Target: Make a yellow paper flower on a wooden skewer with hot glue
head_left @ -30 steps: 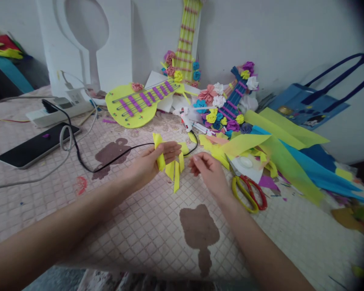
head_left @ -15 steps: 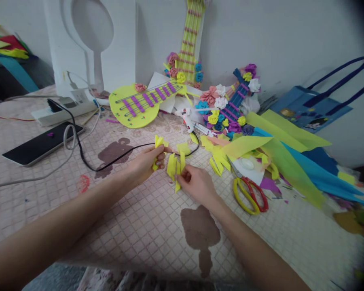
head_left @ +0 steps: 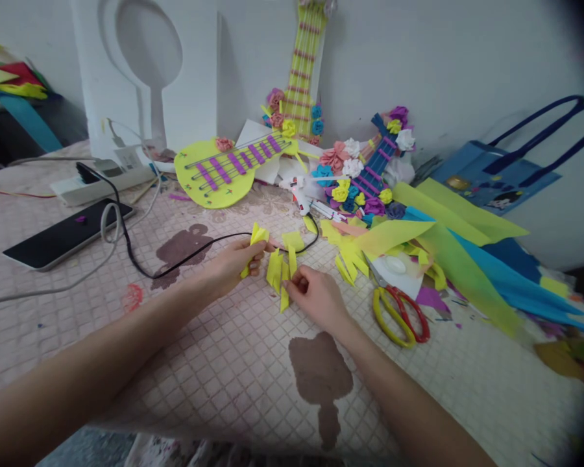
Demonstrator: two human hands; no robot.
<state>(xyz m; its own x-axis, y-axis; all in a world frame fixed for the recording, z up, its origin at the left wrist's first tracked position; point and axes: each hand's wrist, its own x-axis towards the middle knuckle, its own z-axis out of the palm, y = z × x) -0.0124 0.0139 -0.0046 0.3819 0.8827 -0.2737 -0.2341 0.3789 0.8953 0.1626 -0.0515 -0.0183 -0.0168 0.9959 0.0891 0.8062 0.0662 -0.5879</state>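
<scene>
My left hand (head_left: 241,263) is closed round a folded piece of yellow crepe paper (head_left: 257,235), which sticks out above the thumb and below the fingers. Several yellow paper strips (head_left: 274,269) lie on the table just to its right. At their near end my right hand (head_left: 316,292) has thumb and forefinger pinched at the edge of one yellow strip (head_left: 285,297); the other fingers curl into the palm. Behind both hands rests a flat yellow piece (head_left: 293,241), beside the black cord of a white glue gun (head_left: 300,198).
Scissors (head_left: 394,318) with yellow and red handles lie right of my right hand, near yellow and blue paper sheets (head_left: 491,275). Paper-flowered guitar shapes (head_left: 219,175) stand behind. A black phone-like slab (head_left: 68,233), a power strip (head_left: 102,185) and cables occupy the left.
The yellow paper in my left hand has tilted to the right at its top. My right hand stays at the strips, almost unmoved.
</scene>
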